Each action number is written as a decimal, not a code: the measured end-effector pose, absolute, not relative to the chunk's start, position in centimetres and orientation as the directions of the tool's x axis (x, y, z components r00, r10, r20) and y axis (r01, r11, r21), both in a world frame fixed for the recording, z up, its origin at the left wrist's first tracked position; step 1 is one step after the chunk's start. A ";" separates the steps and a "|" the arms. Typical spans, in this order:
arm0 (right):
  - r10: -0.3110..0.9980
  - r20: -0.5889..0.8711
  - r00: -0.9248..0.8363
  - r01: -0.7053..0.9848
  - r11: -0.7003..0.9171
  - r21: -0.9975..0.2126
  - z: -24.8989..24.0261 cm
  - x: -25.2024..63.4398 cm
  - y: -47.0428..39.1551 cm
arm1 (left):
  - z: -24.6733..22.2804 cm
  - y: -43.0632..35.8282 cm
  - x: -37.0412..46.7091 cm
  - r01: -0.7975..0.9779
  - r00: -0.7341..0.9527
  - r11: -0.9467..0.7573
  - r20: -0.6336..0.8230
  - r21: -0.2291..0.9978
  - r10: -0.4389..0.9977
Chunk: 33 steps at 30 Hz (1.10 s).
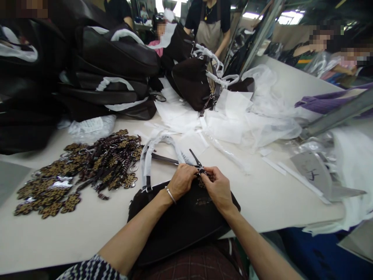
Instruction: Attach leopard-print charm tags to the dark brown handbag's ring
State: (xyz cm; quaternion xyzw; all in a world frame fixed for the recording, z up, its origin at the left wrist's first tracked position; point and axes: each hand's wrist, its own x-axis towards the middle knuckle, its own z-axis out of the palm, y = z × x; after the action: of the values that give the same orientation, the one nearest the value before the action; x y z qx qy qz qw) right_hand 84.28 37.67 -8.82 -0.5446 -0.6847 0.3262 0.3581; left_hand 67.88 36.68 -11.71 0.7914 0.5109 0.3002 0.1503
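Observation:
A dark handbag (186, 221) lies at the table's front edge, its handle (147, 165) wrapped in white material. Over the bag's top, my left hand (183, 181) is pinched on a dark strap (194, 156) whose free end sticks up. Close beside it on the right, my right hand (216, 186) has thumb and fingers closed on the same strap near a small metal ring. A leopard-patterned charm (201, 182) hangs just below the fingers, partly hidden by them. A silver bracelet circles the left wrist.
Many leopard-patterned charms (96, 165) are heaped on the left of the table (271, 202). Dark bags (116, 50) are stacked behind them. Another bag (192, 81) stands amid white sheets and plastic. A person in an apron (206, 35) stands across the table.

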 end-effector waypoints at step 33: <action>0.989 -0.096 -0.116 0.300 -0.058 -0.952 -11.6 84.5 39.4 | -12.8 36.6 68.5 0.715 0.245 -0.426 0.372 0.554 0.895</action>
State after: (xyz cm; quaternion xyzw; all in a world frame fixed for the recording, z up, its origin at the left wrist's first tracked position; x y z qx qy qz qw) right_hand 84.52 39.37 -11.61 -0.5547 -0.5805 0.4703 0.3663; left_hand 68.47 36.58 -12.83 0.7770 0.5183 0.3303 0.1362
